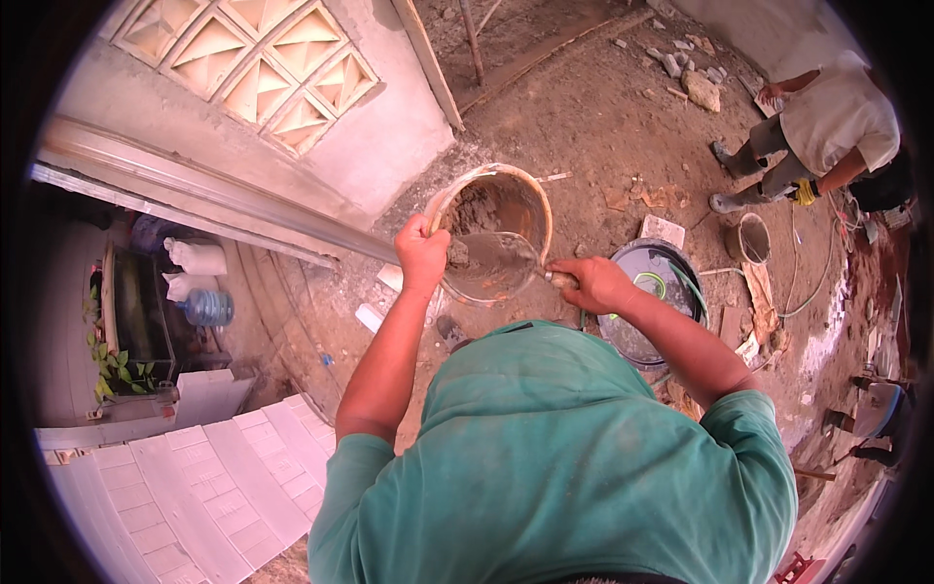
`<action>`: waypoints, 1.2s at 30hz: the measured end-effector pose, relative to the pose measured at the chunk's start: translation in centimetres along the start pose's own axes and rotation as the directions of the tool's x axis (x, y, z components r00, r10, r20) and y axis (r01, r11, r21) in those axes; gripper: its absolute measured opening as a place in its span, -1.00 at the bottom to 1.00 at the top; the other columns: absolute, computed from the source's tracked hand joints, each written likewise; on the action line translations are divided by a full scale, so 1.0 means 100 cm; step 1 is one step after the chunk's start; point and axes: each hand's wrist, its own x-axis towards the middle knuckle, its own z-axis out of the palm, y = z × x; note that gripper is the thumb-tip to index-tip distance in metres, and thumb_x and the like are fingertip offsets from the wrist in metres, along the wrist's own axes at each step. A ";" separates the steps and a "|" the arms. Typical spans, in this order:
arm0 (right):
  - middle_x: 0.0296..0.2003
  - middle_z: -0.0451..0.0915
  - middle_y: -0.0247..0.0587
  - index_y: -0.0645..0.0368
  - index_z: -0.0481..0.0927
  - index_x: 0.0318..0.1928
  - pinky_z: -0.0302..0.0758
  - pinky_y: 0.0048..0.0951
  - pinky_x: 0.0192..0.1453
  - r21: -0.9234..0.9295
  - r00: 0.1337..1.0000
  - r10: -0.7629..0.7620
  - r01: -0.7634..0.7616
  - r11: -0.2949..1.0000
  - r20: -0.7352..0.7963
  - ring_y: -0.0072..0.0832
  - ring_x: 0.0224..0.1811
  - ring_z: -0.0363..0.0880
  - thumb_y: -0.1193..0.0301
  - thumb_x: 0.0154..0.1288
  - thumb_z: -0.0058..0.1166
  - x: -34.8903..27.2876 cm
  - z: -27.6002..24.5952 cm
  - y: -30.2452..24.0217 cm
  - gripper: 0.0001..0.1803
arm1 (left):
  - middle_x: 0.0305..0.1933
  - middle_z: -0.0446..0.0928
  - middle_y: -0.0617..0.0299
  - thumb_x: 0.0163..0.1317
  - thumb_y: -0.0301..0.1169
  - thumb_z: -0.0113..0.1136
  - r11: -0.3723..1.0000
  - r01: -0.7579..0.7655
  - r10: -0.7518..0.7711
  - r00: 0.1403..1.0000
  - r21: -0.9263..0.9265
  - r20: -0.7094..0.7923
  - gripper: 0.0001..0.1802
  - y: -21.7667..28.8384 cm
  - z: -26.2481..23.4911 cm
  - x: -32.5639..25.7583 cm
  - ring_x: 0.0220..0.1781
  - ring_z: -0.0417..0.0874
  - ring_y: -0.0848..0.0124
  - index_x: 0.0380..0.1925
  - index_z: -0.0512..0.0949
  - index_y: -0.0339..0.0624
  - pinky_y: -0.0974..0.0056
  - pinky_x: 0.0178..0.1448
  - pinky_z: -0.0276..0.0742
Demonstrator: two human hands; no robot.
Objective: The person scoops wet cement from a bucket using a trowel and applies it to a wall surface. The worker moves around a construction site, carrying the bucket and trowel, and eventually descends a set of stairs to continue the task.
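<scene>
A: Where's the trowel?
B: Its blade is over the bucket, its handle at the bucket's right rim. Whether it touches the mortar inside, I can't tell.
A: Who's holding it?
B: The right hand, closed around the handle. The left hand grips the bucket's left rim.
A: Anything nearby?
B: A basin right of the bucket, and a pail farther right.

One trowel, two buckets, one black tub, one blue water jug
</scene>
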 end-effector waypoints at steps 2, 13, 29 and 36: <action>-0.14 0.67 0.00 -0.12 0.53 0.21 0.55 -0.05 0.04 -0.142 0.999 0.026 -0.031 0.989 -0.037 -0.05 -0.04 0.63 0.31 0.17 0.07 -0.003 -0.005 -0.006 -0.48 | -0.61 0.20 0.49 -0.07 -0.67 0.12 1.000 -0.018 0.018 1.000 -0.008 -0.011 -0.76 0.003 -0.001 0.002 -0.52 0.18 0.66 -0.67 0.27 -0.18 0.41 -0.49 0.14; -0.09 0.65 0.06 -0.01 0.59 0.11 0.51 -0.06 0.09 -0.135 0.980 0.163 -0.147 0.980 0.116 0.02 -0.02 0.60 0.27 0.16 0.05 -0.007 -0.030 -0.006 -0.54 | -0.61 0.22 0.46 -0.09 -0.66 0.13 0.989 -0.096 0.092 0.995 0.115 0.036 -0.78 0.008 -0.004 -0.006 -0.51 0.20 0.63 -0.67 0.27 -0.21 0.41 -0.47 0.16; -0.43 0.58 -0.17 0.09 0.55 0.02 0.46 -0.32 -0.45 0.484 0.900 0.009 -0.243 0.841 0.435 -0.43 -0.61 0.54 0.36 0.18 0.11 0.046 0.022 -0.017 -0.64 | -0.58 0.25 0.49 -0.05 -0.69 0.12 0.999 0.040 -0.041 0.997 -0.015 -0.058 -0.77 -0.004 -0.026 -0.019 -0.50 0.22 0.66 -0.66 0.29 -0.17 0.42 -0.46 0.17; -0.60 0.38 -0.32 0.16 0.39 -0.19 0.33 -0.45 -0.63 0.750 0.892 -0.140 -0.265 0.606 0.429 -0.55 -0.70 0.41 0.57 0.10 0.01 0.046 0.040 -0.020 -0.78 | -0.59 0.23 0.50 -0.06 -0.72 0.11 0.985 0.088 -0.119 0.969 -0.149 -0.215 -0.71 -0.003 -0.079 0.001 -0.52 0.19 0.67 -0.67 0.25 -0.13 0.43 -0.49 0.11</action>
